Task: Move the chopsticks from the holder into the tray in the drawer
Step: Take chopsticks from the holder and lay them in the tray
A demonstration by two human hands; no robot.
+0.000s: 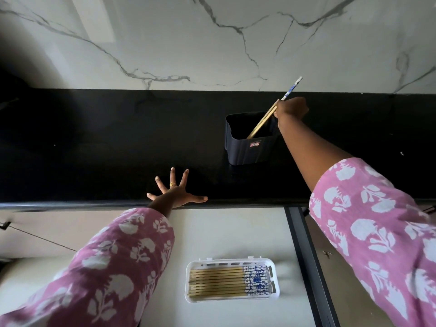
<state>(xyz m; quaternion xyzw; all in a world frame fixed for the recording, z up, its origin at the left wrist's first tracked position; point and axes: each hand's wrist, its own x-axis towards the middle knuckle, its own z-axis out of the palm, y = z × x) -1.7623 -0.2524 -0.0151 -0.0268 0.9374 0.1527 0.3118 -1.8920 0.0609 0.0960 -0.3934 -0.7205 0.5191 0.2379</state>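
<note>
Your left hand [175, 192], fingers splayed, rests on the black stone counter [94, 149] at its edge. The white plastic tray [187, 284] in the drawer, at 6 o'clock from the dark ribbed holder [245, 152], looks nearly full. Your right hand [292, 109] pinches the blue-topped bamboo chopsticks [264, 119] leaning in that holder. Lift them clear of its rim, then carry them over the counter lip.

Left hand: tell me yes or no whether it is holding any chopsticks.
No: the left hand rests with fingers spread on the black counter, while the right hand grips the chopsticks at the holder.
</note>
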